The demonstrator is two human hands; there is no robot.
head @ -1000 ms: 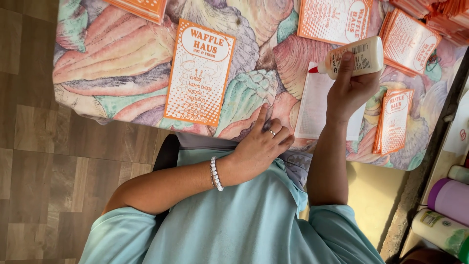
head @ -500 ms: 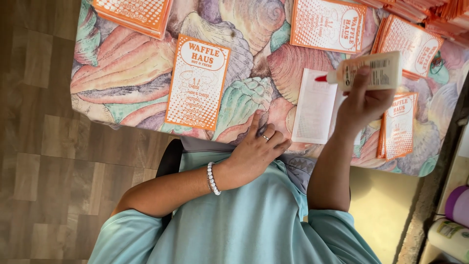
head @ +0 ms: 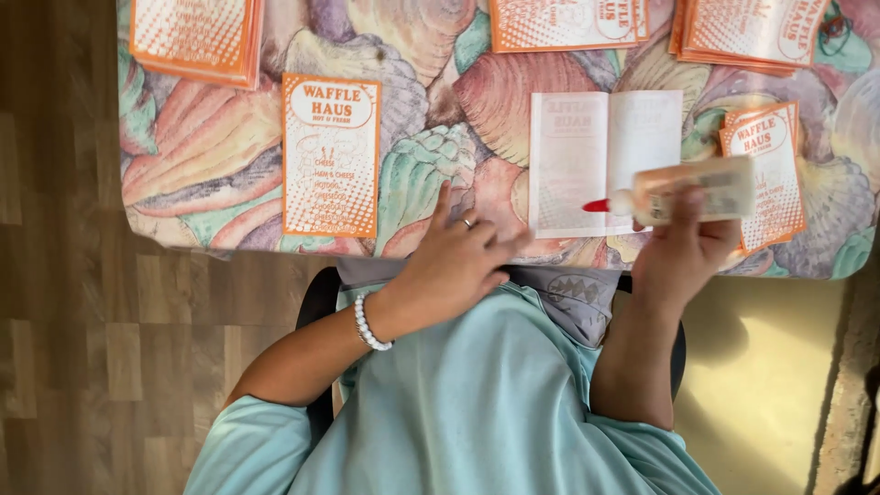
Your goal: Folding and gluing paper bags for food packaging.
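Clear plastic glue bottle (head: 692, 191) with red tip, lying sideways in air, gripped by right hand (head: 683, 252): fingers wrapped round its lower side, tip pointing left. Contents look pale; fill level can't tell, it's blurred. Tip sits just over the lower right part of an open white leaflet (head: 605, 162), which lies flat on the worktop (head: 220, 183), blank inside faces up, print ghosting through.

Left hand (head: 454, 266) open, fingers spread loosely, fingertips resting on worktop edge just left of the leaflet's lower corner; holds nothing. Ring on one finger, white bead bracelet (head: 369, 324) on wrist.

Around: single orange-white flyer (head: 331, 156) flat, left of the hand. Another flyer (head: 765, 174) right of the leaflet, partly behind the bottle. Stacks of the same flyers along the far edge: top left (head: 194, 38), top middle (head: 568, 23), top right (head: 747, 32).

Worktop cloth glossy, printed with big pastel seashells. Wood-plank floor (head: 55, 275) left.
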